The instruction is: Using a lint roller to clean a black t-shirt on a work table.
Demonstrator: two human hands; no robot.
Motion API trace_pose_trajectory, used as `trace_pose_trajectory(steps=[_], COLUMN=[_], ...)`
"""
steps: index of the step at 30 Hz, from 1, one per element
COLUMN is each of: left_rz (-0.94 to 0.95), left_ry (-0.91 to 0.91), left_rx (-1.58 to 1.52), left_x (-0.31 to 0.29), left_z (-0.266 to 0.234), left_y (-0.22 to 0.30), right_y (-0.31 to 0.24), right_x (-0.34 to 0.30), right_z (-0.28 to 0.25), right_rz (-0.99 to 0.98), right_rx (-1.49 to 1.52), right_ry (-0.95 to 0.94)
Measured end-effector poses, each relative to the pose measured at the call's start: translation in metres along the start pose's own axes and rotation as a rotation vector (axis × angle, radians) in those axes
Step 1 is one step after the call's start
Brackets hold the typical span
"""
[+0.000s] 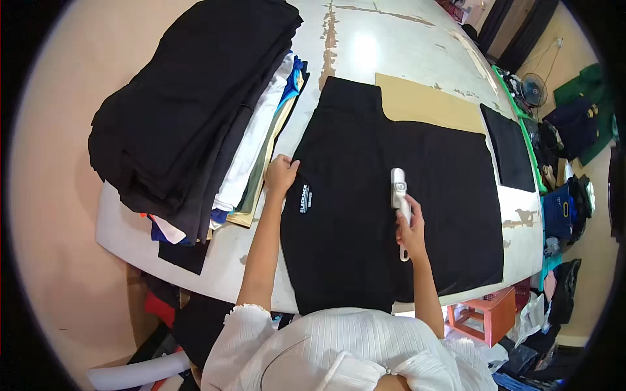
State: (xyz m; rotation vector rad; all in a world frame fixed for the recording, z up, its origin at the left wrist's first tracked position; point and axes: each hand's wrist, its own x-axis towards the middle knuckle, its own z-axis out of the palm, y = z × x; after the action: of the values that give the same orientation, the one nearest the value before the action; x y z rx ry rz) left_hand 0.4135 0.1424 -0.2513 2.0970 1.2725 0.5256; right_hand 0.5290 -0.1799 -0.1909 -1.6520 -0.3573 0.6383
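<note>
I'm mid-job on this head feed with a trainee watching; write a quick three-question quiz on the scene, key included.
1. Which hand holds the white handheld tool?

2. True or false: the tall cloth pile stands to the left of the spread black cloth.

3. What colour is the flat piece showing at the spread black cloth's far edge?
A) Bright red
B) Tan
C) Dark green

Key:
1. The right hand
2. True
3. B
</note>
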Motion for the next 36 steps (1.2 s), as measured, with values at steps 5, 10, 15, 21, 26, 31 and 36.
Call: trace_pose_trajectory(steps=[5, 10, 15, 21, 26, 31, 36], left_rz=[0.033, 0.184, 0.165, 0.168, 0.238, 0.227, 0.219], left_ry=[0.108, 0.268, 0.247, 0.273, 0.282, 0.334, 0.298], left_rx=[-0.103, -0.127, -0.112, -0.047, -0.073, -0.093, -0.107], left_x=[-0.011, -0.012, -0.012, -0.015, -0.014, -0.015, -0.014], left_z=[0.001, 0.008, 0.012, 0.007, 0.011, 0.006, 0.009], left_y=[-0.004, -0.016, 0.0, -0.012, -0.003, -0.015, -0.013], right_y=[-0.024, -0.058, -0.028, -0.044, -0.031, -0.067, -0.06], right_x=[0.003, 0.042, 0.122, 0.126, 0.19, 0.164, 0.185], right_z=[0.027, 0.03, 0.012, 0.057, 0.048, 0.088, 0.1], right_rz=[-0.151, 0.237, -0.1, 0.091, -0.173, -0.046, -0.092], right_rx=[-0.214, -0.419, -0.195, -0.295, -0.235, -0.311, -0.394], right_ry=[-0.499, -0.877, -0.08, -0.924, -0.233, -0.78, -0.841])
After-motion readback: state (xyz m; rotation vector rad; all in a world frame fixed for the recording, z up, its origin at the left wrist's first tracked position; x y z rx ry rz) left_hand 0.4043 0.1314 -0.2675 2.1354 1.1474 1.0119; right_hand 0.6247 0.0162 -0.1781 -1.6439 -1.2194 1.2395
